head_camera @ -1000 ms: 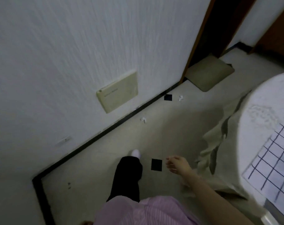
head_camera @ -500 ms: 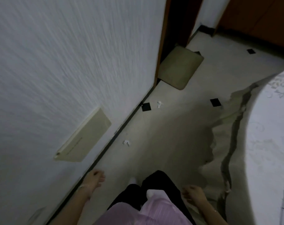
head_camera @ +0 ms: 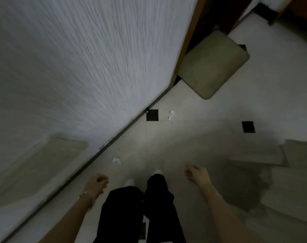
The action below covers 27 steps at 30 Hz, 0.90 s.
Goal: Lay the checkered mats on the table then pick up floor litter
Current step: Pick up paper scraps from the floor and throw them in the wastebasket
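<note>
Head view: two crumpled white paper scraps (head_camera: 116, 160) (head_camera: 171, 114) are left on the pale tiled floor (head_camera: 193, 141), unpicked, while the loosely curled left hand (head_camera: 96, 185) and right hand (head_camera: 195, 172) are seen empty.

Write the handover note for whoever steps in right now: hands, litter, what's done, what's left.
Left hand: loosely curled, nothing visible in it. Right hand: fingers half open, empty, hanging beside the draped tablecloth.
Litter: one crumpled paper scrap on the floor by the baseboard, just ahead of the left hand; a second paper scrap further on, beside the black inset tile, short of the doormat.
Done: cannot confirm the mats; the tabletop is out of view.
Left: pick up both scraps, nearest first.
</note>
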### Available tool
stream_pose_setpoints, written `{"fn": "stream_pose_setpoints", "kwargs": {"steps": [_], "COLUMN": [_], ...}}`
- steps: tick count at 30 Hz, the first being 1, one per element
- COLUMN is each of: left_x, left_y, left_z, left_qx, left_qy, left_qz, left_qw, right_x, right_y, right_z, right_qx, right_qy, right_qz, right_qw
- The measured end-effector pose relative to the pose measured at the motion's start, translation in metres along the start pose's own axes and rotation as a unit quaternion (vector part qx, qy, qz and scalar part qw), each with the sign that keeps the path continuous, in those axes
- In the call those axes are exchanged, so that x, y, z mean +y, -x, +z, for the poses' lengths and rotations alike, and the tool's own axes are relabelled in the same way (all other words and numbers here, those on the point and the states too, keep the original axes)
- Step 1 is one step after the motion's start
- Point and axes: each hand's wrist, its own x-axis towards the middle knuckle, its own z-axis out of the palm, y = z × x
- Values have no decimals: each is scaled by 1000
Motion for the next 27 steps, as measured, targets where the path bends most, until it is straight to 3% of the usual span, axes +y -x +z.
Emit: {"fn": "stream_pose_setpoints", "kwargs": {"steps": [4, 8, 15, 18, 20, 22, 27], "left_x": [-11, -42, -125, -151, -151, -129, -42], "left_y": [-116, -263, -429, -464, -472, -477, -491], "left_z": [49, 95, 137, 142, 143, 146, 168], "left_qx": [48, 61, 106, 156, 171, 163, 129], "left_qy": [-52, -166, -340, -395, -389, -331, -275], "left_qz": [8, 42, 99, 195, 272, 336, 392], "left_qw": [997, 983, 929, 884, 863, 867, 868], "right_x": [-20, 14, 66, 62, 56, 44, -17], "right_y": [-118, -252, -430, -471, -492, -511, -554], "right_z": [27, 74, 134, 141, 140, 136, 129], "right_qx": [-13, -42, -45, -24, -5, 15, 100], "right_qy": [27, 104, 236, 272, 298, 313, 298], "right_qz": [-62, -118, -203, -224, -229, -238, -274], "right_qw": [998, 987, 949, 935, 927, 919, 909]}}
